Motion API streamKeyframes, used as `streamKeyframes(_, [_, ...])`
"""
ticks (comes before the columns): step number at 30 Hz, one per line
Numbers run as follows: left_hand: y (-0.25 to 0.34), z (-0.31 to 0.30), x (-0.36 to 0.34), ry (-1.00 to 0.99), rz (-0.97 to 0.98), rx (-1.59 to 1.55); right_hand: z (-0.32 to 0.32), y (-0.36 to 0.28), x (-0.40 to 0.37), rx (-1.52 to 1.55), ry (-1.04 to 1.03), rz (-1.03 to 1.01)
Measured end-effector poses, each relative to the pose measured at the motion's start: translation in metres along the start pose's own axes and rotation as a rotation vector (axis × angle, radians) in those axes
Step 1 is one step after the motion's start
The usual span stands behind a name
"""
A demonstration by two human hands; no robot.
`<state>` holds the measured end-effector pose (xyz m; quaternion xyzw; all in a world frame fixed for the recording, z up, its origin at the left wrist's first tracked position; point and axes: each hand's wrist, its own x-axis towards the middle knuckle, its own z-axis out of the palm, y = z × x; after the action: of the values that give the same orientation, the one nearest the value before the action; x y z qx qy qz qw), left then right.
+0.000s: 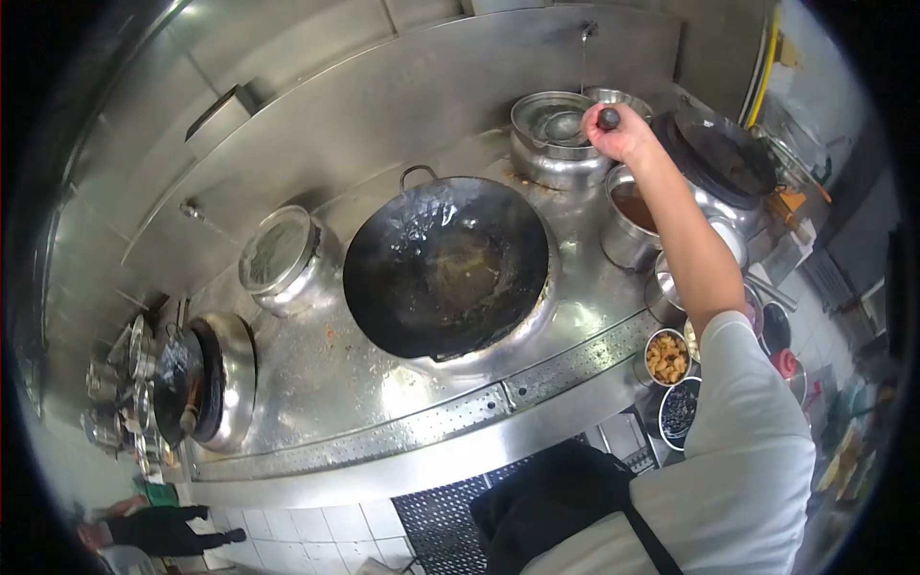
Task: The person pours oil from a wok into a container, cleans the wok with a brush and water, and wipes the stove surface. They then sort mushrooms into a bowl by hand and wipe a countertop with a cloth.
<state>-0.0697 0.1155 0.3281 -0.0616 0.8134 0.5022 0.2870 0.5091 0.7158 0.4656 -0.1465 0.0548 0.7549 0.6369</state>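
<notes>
Smooth, glossy metal is seen on the desk [297, 383], dark metal with a wet sheen inside the wok [450, 268], and matt white cloth on the sleeve [743, 383].

I have ladle [563, 127] in pot [556, 170] just left of my right hand [619, 133]; wok [422, 287] farther left, nearer me; food container [643, 368] nearer me, slightly right.

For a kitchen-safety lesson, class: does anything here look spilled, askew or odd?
Yes: orange-brown residue beside the ladle's pot, and small orange specks left of the wok, look like spills on the steel counter.
</notes>
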Motion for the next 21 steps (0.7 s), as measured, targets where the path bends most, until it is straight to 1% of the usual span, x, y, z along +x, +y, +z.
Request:
streamKeyframes(3, [-0.007, -0.004, -0.006, 0.020, -0.079, -0.054, 0.009, 0.020, -0.045, 0.124, 0.004, 0.082])
streamKeyframes(5, [-0.033, -0.008, 0.013, -0.338, 0.046, -0.371, 0.005, 0.029, -0.069, 0.203, -0.075, 0.240])
streamKeyframes(6, [-0.047, -0.015, 0.027, -0.287, 0.102, -0.319, -0.009, 0.031, -0.082, 0.138, -0.118, 0.306])
streamKeyframes(7, [-0.042, -0.019, 0.018, -0.244, -0.010, -0.316, -0.025, 0.029, -0.087, 0.040, -0.155, 0.373])
streamKeyframes(8, [-0.078, -0.031, 0.049, -0.375, 0.050, -0.395, -0.039, 0.020, -0.080, -0.082, -0.191, 0.422])
streamKeyframes(9, [-0.078, -0.036, 0.039, -0.360, 0.064, -0.434, -0.053, 0.004, -0.063, -0.217, -0.217, 0.442])
streamKeyframes(10, [-0.085, -0.047, 0.036, -0.287, 0.169, -0.399, -0.061, -0.015, -0.034, -0.349, -0.233, 0.444])
streamKeyframes(11, [-0.081, -0.066, 0.023, -0.171, 0.158, -0.315, -0.064, -0.035, -0.006, -0.477, -0.235, 0.426])
streamKeyframes(12, [-0.118, -0.090, 0.043, -0.184, 0.227, -0.339, -0.062, -0.049, 0.023, -0.576, -0.228, 0.417])
streamKeyframes(14, [-0.134, -0.139, 0.023, -0.046, 0.188, -0.440, -0.055, -0.078, 0.061, -0.752, -0.262, 0.344])
streamKeyframes(15, [-0.159, -0.169, 0.023, 0.048, 0.244, -0.446, -0.050, -0.095, 0.068, -0.817, -0.293, 0.295])
streamKeyframes(16, [-0.189, -0.205, 0.020, 0.103, 0.141, -0.536, -0.050, -0.109, 0.077, -0.878, -0.332, 0.256])
streamKeyframes(18, [-0.236, -0.274, -0.019, 0.373, 0.164, -0.471, -0.058, -0.124, 0.109, -0.974, -0.435, 0.237])
streamKeyframes(19, [-0.283, -0.334, -0.030, 0.535, 0.085, -0.290, -0.052, -0.116, 0.104, -1.017, -0.520, 0.254])
streamKeyframes(20, [-0.287, -0.362, -0.058, 0.658, -0.237, -0.227, -0.072, -0.112, 0.121, -1.055, -0.728, 0.373])
streamKeyframes(21, [-0.359, -0.404, -0.059, 0.695, -0.171, -0.284, -0.073, -0.096, 0.094, -1.049, -0.474, 0.166])
